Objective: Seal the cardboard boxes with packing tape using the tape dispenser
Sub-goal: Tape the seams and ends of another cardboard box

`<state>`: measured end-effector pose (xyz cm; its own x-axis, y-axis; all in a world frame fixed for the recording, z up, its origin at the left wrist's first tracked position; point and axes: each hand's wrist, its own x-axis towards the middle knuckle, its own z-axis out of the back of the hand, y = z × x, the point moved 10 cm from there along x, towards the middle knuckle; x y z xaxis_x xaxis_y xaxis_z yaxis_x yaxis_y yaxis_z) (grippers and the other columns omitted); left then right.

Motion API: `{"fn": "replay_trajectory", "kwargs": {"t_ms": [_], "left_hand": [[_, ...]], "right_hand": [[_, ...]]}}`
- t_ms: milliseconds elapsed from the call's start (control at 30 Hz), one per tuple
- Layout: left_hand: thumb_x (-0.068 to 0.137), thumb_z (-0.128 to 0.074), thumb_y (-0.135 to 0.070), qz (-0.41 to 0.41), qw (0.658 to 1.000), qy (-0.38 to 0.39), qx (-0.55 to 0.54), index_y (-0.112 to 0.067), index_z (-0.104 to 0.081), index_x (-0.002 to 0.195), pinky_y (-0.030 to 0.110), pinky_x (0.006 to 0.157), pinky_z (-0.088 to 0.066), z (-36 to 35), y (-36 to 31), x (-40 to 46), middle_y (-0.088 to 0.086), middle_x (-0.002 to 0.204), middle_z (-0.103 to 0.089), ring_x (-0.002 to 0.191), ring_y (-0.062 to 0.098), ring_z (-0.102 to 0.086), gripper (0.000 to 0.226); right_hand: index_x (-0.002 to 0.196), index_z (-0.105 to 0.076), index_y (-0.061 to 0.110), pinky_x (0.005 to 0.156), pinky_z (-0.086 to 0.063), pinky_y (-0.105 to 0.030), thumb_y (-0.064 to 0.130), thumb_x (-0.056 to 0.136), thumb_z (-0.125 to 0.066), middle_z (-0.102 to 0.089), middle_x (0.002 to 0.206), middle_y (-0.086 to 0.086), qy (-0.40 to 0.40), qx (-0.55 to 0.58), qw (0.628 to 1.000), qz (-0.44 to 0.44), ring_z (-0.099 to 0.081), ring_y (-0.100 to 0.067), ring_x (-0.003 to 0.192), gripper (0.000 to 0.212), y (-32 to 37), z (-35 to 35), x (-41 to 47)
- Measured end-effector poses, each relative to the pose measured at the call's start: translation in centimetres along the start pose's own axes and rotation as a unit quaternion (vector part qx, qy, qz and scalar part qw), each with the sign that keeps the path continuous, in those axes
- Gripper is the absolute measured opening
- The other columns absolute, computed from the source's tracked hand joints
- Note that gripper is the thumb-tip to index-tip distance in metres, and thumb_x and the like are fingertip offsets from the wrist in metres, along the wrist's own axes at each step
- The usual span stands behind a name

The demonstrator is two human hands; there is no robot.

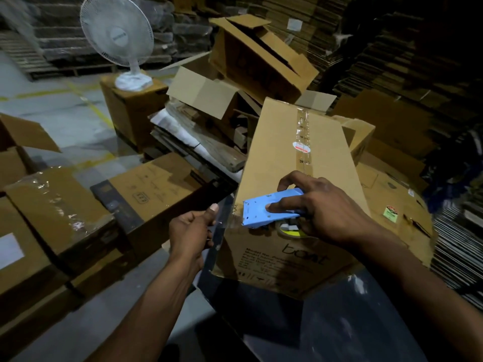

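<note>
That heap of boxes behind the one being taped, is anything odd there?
Yes. An open box lies tipped on top of the heap, flaps hanging loose, and a white fan stands on another carton.

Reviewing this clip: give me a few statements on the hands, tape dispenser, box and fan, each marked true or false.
1. The right hand holds the blue tape dispenser on the box. True.
2. The left hand rests flat on top of that box. False: it is beside the box's near corner, pinching clear tape.
3. Tape already runs along the box's top seam. True.
4. The white fan stands on the floor. False: it stands on another box.
</note>
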<state>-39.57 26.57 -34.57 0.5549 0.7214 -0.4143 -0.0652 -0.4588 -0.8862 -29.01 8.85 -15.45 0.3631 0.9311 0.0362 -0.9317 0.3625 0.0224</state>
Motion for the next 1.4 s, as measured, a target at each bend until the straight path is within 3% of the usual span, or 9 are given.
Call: {"fn": "replay_trajectory", "kwargs": {"t_ms": [233,500,633,700,833,967,1133,1267,1400], "left_hand": [[0.091,-0.081,-0.028,-0.049,0.998,-0.015,-0.023,-0.005,-0.073,0.086,0.028,0.046,-0.042,0.6,-1.5,-0.1,0.003,0.066,-0.068,0.050,0.011,-0.050,0.025],[0.088,-0.084,-0.030,0.069,0.998,0.015,-0.003,-0.012,-0.070,0.074,0.026,0.047,-0.033,-0.8,2.6,0.4,0.002,0.062,-0.061,0.048,0.012,-0.044,0.027],[0.088,-0.083,-0.036,0.137,0.988,0.067,0.001,-0.014,-0.069,0.070,0.025,0.045,-0.027,-2.2,4.2,0.1,0.006,0.067,-0.057,0.045,0.012,-0.039,0.032],[0.089,-0.083,-0.037,0.148,0.985,0.085,0.000,-0.013,-0.069,0.071,0.024,0.045,-0.026,-2.5,4.3,0.2,0.006,0.066,-0.057,0.045,0.013,-0.039,0.033],[0.093,-0.077,-0.041,0.144,0.980,0.132,0.035,-0.012,-0.065,0.075,0.025,0.044,-0.025,-2.3,4.1,0.8,0.004,0.064,-0.056,0.045,0.013,-0.041,0.036],[0.094,-0.075,-0.042,0.157,0.972,0.164,0.064,-0.014,-0.061,0.071,0.023,0.041,-0.024,-3.1,4.0,0.5,0.003,0.064,-0.058,0.045,0.012,-0.041,0.039],[0.090,-0.078,-0.046,0.169,0.974,0.143,0.051,-0.009,-0.074,0.086,0.020,0.037,-0.024,-2.7,4.4,-0.1,0.000,0.063,-0.065,0.043,0.010,-0.041,0.038],[0.080,-0.079,-0.064,0.180,0.972,0.129,0.073,-0.018,-0.055,0.060,0.020,0.041,-0.022,-2.4,5.9,-0.1,-0.001,0.052,-0.049,0.041,0.011,-0.036,0.055],[0.084,-0.081,-0.056,0.103,0.980,0.076,0.152,-0.019,-0.055,0.070,0.028,0.049,-0.040,-1.0,4.8,1.8,0.001,0.060,-0.054,0.051,0.017,-0.050,0.048]], "right_hand": [[0.128,-0.069,0.043,0.079,-0.055,-0.044,0.016,0.087,-0.074,-0.050,0.136,0.004,0.002,0.010,1.000,-0.014,-0.056,-0.027,0.108,0.049,-0.9,-0.2,0.3],[0.123,-0.073,0.041,0.072,-0.052,-0.042,0.011,0.082,-0.076,-0.054,0.130,0.006,0.024,0.024,0.999,-0.013,-0.061,-0.026,0.096,0.051,-0.8,-0.5,1.6],[0.122,-0.071,0.047,0.073,-0.050,-0.040,0.023,0.084,-0.073,-0.052,0.131,0.011,0.047,0.014,0.999,-0.011,-0.058,-0.022,0.099,0.045,-0.8,-0.8,2.0],[0.121,-0.071,0.048,0.073,-0.051,-0.041,0.040,0.083,-0.062,-0.051,0.130,0.012,0.058,0.013,0.998,-0.009,-0.058,-0.021,0.100,0.040,-0.7,-0.8,2.0],[0.120,-0.070,0.048,0.074,-0.054,-0.045,0.058,0.074,-0.043,-0.051,0.130,0.013,0.069,0.020,0.997,-0.008,-0.060,-0.022,0.101,0.055,-0.7,-1.0,2.0],[0.119,-0.071,0.048,0.073,-0.054,-0.045,0.044,0.082,-0.066,-0.052,0.129,0.012,0.062,0.000,0.998,-0.006,-0.061,-0.024,0.098,0.037,-0.7,-1.1,2.1],[0.115,-0.072,0.043,0.068,-0.050,-0.038,0.034,0.076,-0.090,-0.055,0.127,0.009,0.052,-0.019,0.998,-0.001,-0.063,-0.025,0.093,0.044,-0.7,-1.0,2.1],[0.118,-0.071,0.044,0.070,-0.055,-0.044,0.027,0.074,-0.092,-0.053,0.129,0.009,0.063,-0.036,0.997,0.000,-0.064,-0.025,0.096,0.051,-0.5,-1.2,2.2],[0.119,-0.065,0.049,0.072,-0.053,-0.040,0.032,0.080,-0.083,-0.055,0.129,0.016,0.095,-0.023,0.995,0.007,-0.061,-0.018,0.104,0.047,-0.3,-0.9,2.6]]}}
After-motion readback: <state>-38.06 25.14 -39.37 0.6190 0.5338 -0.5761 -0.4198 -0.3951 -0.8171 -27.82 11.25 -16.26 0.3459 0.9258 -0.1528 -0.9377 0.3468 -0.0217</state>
